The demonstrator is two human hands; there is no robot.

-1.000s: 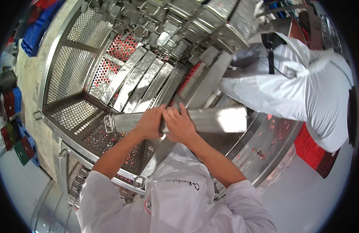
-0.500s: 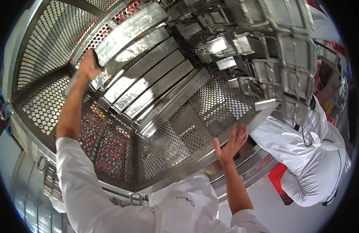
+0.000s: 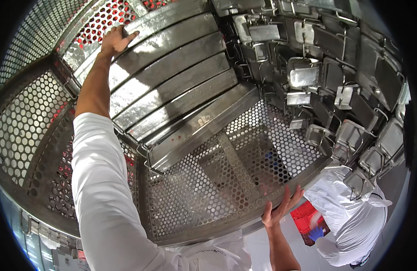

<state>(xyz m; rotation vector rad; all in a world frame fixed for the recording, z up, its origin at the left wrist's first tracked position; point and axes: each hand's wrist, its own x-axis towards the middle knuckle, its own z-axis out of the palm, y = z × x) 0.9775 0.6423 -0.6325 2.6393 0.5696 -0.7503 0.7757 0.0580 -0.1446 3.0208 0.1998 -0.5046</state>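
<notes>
My left hand (image 3: 117, 41) reaches to the far left, resting on the end of a long metal mould (image 3: 172, 19). Its thumb stands off from the fingers, which lie over the mould's end. That mould is the farthest in a row of long shiny moulds (image 3: 172, 58) set side by side. The nearest long mould (image 3: 201, 124) leans slightly apart from the others. My right hand (image 3: 280, 208) is at the near right rim of a large perforated metal cage (image 3: 208, 237), fingers stretched and apart, holding nothing.
Stacks of smaller metal moulds with wire clasps (image 3: 308, 77) fill the cage's right side. The perforated floor (image 3: 186, 207) shows nearby. Beyond the right rim, a person in white (image 3: 353, 217) with a blue glove (image 3: 316, 233) bends by a red crate (image 3: 303, 219).
My view has shifted closer over the cage. My left hand stays at the end of the farthest long mould. My right hand remains by the near rim. The co-worker's blue glove has come into view.
</notes>
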